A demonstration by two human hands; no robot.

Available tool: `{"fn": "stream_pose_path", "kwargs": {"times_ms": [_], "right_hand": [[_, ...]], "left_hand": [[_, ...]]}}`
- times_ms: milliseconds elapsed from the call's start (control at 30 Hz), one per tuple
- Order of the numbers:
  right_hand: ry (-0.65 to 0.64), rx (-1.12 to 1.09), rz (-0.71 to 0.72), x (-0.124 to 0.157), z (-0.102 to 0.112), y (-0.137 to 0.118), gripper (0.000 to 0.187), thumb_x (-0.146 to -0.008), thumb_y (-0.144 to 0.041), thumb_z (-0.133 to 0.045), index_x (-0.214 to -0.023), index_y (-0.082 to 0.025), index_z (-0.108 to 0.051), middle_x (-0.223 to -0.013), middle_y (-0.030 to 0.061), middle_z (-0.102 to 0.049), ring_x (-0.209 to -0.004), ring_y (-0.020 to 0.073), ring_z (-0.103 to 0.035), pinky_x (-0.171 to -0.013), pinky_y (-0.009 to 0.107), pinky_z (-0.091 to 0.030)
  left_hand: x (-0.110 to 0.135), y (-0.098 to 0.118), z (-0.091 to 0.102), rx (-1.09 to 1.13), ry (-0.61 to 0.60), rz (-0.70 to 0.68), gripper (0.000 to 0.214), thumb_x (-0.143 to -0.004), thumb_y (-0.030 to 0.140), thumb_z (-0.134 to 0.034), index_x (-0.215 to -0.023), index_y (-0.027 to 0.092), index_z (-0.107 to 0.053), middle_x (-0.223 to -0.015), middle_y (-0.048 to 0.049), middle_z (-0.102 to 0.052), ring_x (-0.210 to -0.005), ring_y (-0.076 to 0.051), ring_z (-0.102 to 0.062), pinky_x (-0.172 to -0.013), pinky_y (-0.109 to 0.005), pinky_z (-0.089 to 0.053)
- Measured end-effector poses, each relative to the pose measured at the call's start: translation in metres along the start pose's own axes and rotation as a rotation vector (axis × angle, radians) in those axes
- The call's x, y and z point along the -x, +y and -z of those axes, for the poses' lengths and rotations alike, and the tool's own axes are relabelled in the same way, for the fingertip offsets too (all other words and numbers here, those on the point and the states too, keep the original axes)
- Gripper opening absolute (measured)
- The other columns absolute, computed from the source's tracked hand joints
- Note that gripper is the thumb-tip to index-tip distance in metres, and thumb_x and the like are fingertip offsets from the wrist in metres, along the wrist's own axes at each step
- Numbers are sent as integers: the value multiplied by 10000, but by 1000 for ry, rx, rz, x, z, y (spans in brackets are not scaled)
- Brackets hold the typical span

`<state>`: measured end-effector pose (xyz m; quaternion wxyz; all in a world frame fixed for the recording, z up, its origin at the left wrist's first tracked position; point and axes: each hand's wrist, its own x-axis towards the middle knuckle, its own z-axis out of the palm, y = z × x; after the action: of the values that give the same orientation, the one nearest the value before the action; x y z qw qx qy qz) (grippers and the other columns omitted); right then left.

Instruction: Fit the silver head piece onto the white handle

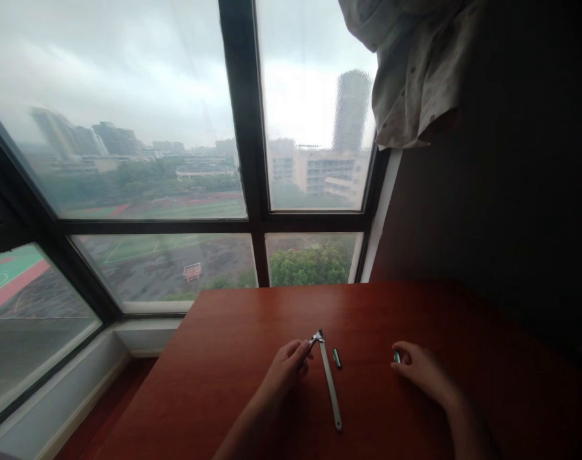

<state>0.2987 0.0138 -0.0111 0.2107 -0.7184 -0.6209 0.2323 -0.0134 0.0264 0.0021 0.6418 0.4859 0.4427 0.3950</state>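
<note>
Left hand (287,365): fingers closed on dark tool (312,345)
Grey strip (330,386): far end at tool, lengthwise toward person
Loose green piece (337,358): tabletop (214,370), right of strip, roughly parallel, left hand nearer
Right hand (418,365): fingers pinching second green piece (397,356)

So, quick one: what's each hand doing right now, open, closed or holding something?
Left hand: closed, holding a slim dark tool with a shiny silver head.
Right hand: closed, pinching a small, shiny green piece.

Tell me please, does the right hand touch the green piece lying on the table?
Apart: the head view shows bare tabletop between the right hand and that green piece.
</note>
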Motion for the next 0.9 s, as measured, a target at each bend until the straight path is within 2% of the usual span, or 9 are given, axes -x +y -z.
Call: {"fn": "stream_pose_path", "kwargs": {"times_ms": [100,233,367,533,667,733,800,867,900], "right_hand": [[11,10,-65,0,4,26,355,-653,-187,-616,-994,-155,-709,-711,44,-710,-683,204,-666,-622,241,-451],[53,7,-57,-1,2,41,354,-632,-132,-589,-964,-174,-706,-881,73,-716,-824,213,-671,-732,244,-472],[91,25,-43,-6,-2,41,332,-630,-121,-589,-933,-167,-715,-970,94,-690,-887,210,-662,-781,242,-477],[112,127,-39,-9,-4,38,271,-660,-51,-511,-793,-181,-708,-838,66,-689,-793,192,-663,-736,245,-465],[100,174,-84,-5,0,40,261,-662,-30,-512,-763,-197,-686,-807,54,-671,-768,189,-653,-689,234,-448],[114,168,-80,-4,2,34,261,-666,-39,-525,-788,-203,-686,-846,56,-665,-780,189,-650,-703,239,-447],[174,139,-13,-5,2,16,224,-700,-96,-556,-849,-200,-686,-926,73,-655,-823,201,-643,-746,256,-448],[230,81,142,-4,-3,-14,161,-744,-178,-574,-867,-196,-676,-958,82,-650,-862,217,-628,-780,276,-444],[210,30,237,-2,-8,-32,130,-781,-207,-555,-846,-199,-667,-929,75,-656,-829,209,-628,-761,274,-447]], "left_hand": [[0,1,1,-21,5,6,556,-624,712,-607,-687,164,-538,-400,89,-411,-324,-42,-256,-377,-192,-127],[1,2,1,-26,2,6,540,-627,695,-618,-693,166,-536,-421,87,-428,-325,-36,-249,-378,-190,-129],[2,3,1,-23,-5,0,511,-633,665,-633,-691,166,-540,-432,84,-443,-331,-35,-245,-377,-188,-138],[1,4,2,-11,5,-24,495,-647,646,-635,-688,160,-555,-438,83,-430,-349,-40,-257,-382,-191,-146],[2,6,3,11,39,-67,485,-667,622,-641,-734,144,-590,-468,74,-435,-368,-45,-285,-388,-194,-155],[2,6,4,17,64,-72,489,-667,620,-644,-747,140,-600,-481,75,-426,-371,-45,-293,-388,-192,-155],[2,5,5,31,89,-69,496,-662,627,-647,-752,141,-602,-485,85,-394,-372,-41,-278,-386,-187,-146],[0,3,5,60,103,-65,506,-660,638,-643,-761,145,-597,-482,101,-350,-370,-34,-241,-382,-180,-131],[0,2,6,77,106,-65,511,-662,644,-638,-773,147,-594,-480,108,-330,-368,-31,-223,-379,-176,-125]]}}
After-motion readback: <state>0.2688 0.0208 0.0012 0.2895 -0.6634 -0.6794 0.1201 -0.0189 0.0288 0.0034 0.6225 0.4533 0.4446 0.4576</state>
